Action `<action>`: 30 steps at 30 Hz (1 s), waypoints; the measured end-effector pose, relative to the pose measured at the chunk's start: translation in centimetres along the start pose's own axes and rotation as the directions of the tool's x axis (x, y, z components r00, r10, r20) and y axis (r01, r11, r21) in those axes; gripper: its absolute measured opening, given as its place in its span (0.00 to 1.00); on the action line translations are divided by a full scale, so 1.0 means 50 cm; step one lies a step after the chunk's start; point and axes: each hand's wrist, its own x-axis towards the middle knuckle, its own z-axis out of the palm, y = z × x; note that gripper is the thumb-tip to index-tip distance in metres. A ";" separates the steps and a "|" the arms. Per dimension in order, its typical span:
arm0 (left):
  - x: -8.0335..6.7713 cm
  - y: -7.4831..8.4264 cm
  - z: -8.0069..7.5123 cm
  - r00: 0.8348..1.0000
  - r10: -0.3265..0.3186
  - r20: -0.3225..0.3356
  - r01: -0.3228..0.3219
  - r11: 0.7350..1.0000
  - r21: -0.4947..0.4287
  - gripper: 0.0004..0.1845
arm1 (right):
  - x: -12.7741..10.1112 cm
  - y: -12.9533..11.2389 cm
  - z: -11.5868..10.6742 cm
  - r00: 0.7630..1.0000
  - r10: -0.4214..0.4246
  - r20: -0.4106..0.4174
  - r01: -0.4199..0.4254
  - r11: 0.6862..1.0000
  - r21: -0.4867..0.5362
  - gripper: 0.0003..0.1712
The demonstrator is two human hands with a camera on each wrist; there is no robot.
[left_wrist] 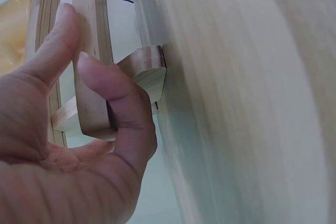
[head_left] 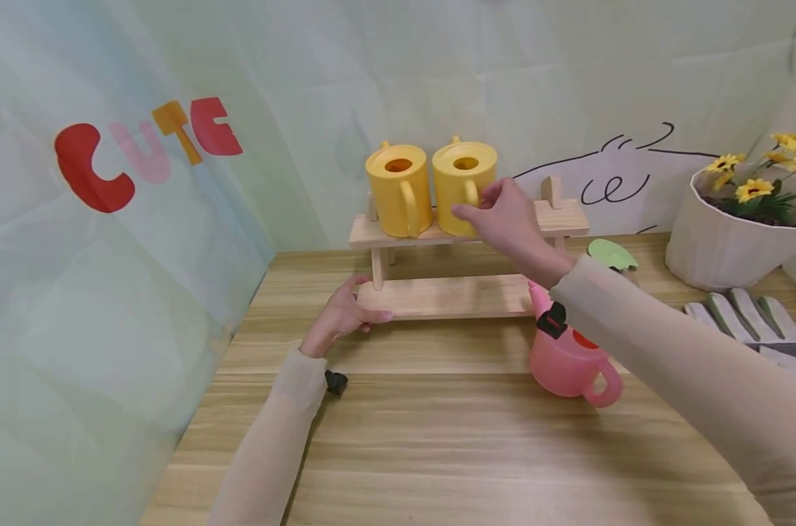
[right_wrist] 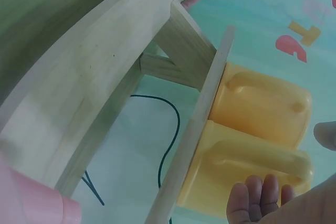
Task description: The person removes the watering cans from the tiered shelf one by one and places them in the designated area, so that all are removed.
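Observation:
Two yellow watering cans, one left (head_left: 387,197) and one right (head_left: 446,193), stand side by side on the upper tier of a two-tier wooden shelf (head_left: 446,296), handles facing me. My left hand (head_left: 342,310) grips the left end of the lower tier, fingers curled round the board in the left wrist view. Beside the right can is my right hand (head_left: 508,219), thumb and fingers spread apart near its handle; whether the fingertips touch it I cannot tell. A pink watering can (head_left: 558,365) stands on the table below my right forearm, partly hidden by it.
At the right stands a white pot (head_left: 720,234) with yellow flowers, gardening gloves (head_left: 753,321) lying in front. A green leaf-shaped piece (head_left: 611,253) shows behind my right sleeve. Fabric backdrops (head_left: 174,292) border the wooden table (head_left: 437,438) at left and back.

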 end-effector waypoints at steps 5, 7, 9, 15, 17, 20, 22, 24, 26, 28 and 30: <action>0.001 0.001 0.001 1.000 0.004 -0.001 -0.004 1.000 0.003 0.57 | 0.009 0.002 0.008 1.000 0.026 0.001 -0.026 1.000 -0.001 0.32; 0.002 0.001 0.001 1.000 0.003 -0.002 -0.003 1.000 0.003 0.57 | 0.012 0.003 0.010 0.999 0.036 0.007 -0.036 0.999 0.003 0.31; 0.002 0.001 0.001 1.000 -0.001 -0.003 0.001 1.000 0.002 0.57 | 0.015 0.003 0.013 0.999 0.042 0.009 -0.042 0.999 0.011 0.29; 0.003 -0.001 0.001 1.000 -0.004 -0.005 0.004 1.000 0.005 0.57 | 0.023 0.005 0.026 0.999 0.033 -0.018 -0.033 0.999 0.031 0.25; 0.004 -0.001 0.001 1.000 -0.003 -0.004 0.003 1.000 0.006 0.56 | 0.025 0.007 0.030 0.999 0.022 -0.031 -0.021 0.999 0.036 0.23; 0.004 -0.002 0.001 1.000 0.000 -0.006 0.000 1.000 0.005 0.56 | 0.027 0.009 0.035 0.999 0.014 -0.047 -0.012 0.999 0.050 0.21; 0.003 -0.002 0.001 1.000 0.002 -0.007 -0.002 1.000 0.004 0.56 | 0.027 0.008 0.036 0.999 0.017 -0.050 -0.014 0.998 0.060 0.20; 0.002 -0.002 0.001 1.000 0.003 -0.007 -0.003 1.000 0.000 0.57 | 0.027 0.007 0.037 0.998 0.031 -0.047 -0.027 0.997 0.077 0.19; 0.002 -0.003 0.001 1.000 0.004 -0.007 -0.004 1.000 0.000 0.57 | 0.028 0.007 0.036 0.998 0.046 -0.039 -0.043 0.994 0.096 0.19; 0.002 -0.004 0.000 1.000 0.006 -0.004 -0.006 1.000 -0.006 0.57 | 0.030 0.008 0.036 0.998 0.058 -0.032 -0.054 0.991 0.120 0.19; 0.003 -0.005 0.000 1.000 0.006 -0.003 -0.006 1.000 -0.012 0.57 | 0.032 0.008 0.037 0.998 0.063 -0.030 -0.058 0.988 0.140 0.19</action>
